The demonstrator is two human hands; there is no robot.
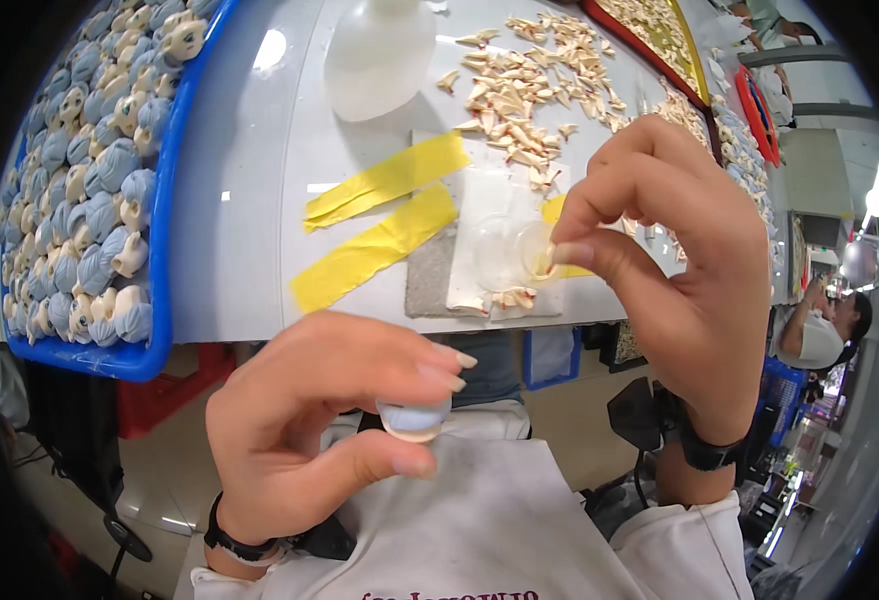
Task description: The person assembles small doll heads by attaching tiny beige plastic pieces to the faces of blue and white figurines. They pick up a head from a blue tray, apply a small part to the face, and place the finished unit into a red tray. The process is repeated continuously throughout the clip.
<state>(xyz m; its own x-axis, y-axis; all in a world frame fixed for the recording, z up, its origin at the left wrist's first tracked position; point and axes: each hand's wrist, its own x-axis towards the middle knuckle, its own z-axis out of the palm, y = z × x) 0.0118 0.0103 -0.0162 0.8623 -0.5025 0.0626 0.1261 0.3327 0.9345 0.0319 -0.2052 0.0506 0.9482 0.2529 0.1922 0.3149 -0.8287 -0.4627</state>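
Observation:
My left hand [310,420] is closed in front of my body, below the table edge. Its thumb and fingers pinch a small doll head [415,418] with blue moulded hair and a pale underside, partly covered by the fingers. Over the table, my right hand [660,230] has thumb and fingertip pressed together at a small clear round dish [530,248]. What the fingertips hold, if anything, is too small to make out. The dish rests on a white pad [470,225] with several small cream pieces [513,298] at its near end.
Many blue-haired doll heads fill a blue tray [170,190] at left. Yellow tape strips [380,245] lie beside the pad. A translucent bottle [380,60] stands behind them. Loose cream pointed pieces [530,100] spread across the far table. Another person [820,325] is at far right.

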